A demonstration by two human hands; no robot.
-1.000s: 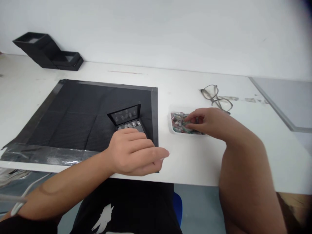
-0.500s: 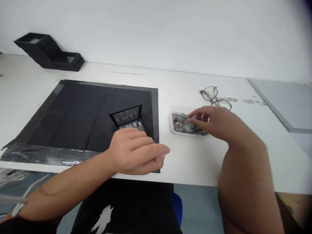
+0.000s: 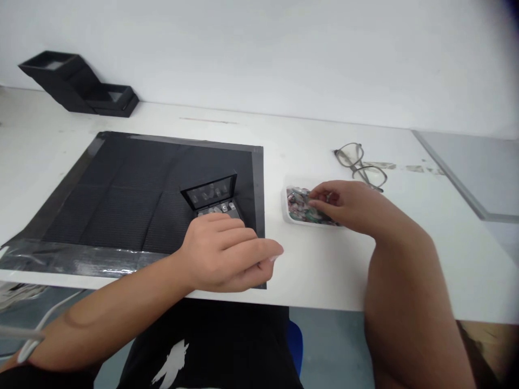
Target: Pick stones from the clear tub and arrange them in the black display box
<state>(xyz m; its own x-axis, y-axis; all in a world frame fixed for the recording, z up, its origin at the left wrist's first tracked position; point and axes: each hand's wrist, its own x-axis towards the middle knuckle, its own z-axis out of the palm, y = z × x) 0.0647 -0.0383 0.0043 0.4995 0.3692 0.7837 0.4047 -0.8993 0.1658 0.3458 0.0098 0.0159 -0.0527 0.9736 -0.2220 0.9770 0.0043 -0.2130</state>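
A small black case [image 3: 211, 195] with its lid propped open stands on the black mat [image 3: 133, 189]; small pale pieces sit in its slots. My left hand [image 3: 227, 254] rests over the case's near part, fingers curled, covering it. To the right, a shallow white tray [image 3: 288, 212] holds several small coloured pieces [image 3: 299, 205]. My right hand [image 3: 344, 204] reaches into that tray, fingertips pinched among the pieces; whether one is held I cannot tell.
A pair of glasses [image 3: 360, 162] lies behind the tray. Black open boxes [image 3: 77, 86] stand at the far left by the wall. A grey panel [image 3: 474, 167] lies at the far right. The white table's [image 3: 324, 270] front edge is close to my body.
My right hand lifted slightly from the tray half a second ago and has dipped back among the pieces. My left hand has stayed on the case.
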